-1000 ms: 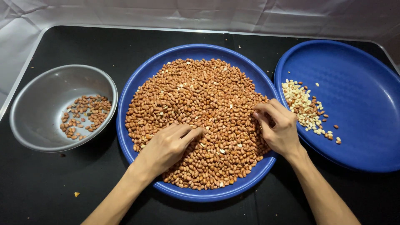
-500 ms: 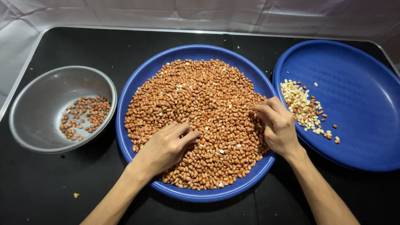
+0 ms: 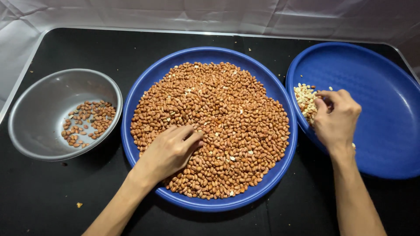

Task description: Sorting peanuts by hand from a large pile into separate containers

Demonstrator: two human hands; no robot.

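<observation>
A large blue plate in the middle holds a heap of red-skinned peanuts. My left hand lies flat on the heap's near left side, fingers together on the nuts. My right hand hovers over the second blue plate at the right, fingers curled beside a small pile of pale skinless peanuts. Whether it pinches a nut I cannot tell.
A grey metal bowl at the left holds a few red-skinned peanuts. All stands on a black tabletop with a white cloth edge at the back. A crumb lies near the front left.
My right hand has moved from the middle plate's right edge over to the pale pile on the right plate. My left hand stayed on the heap.
</observation>
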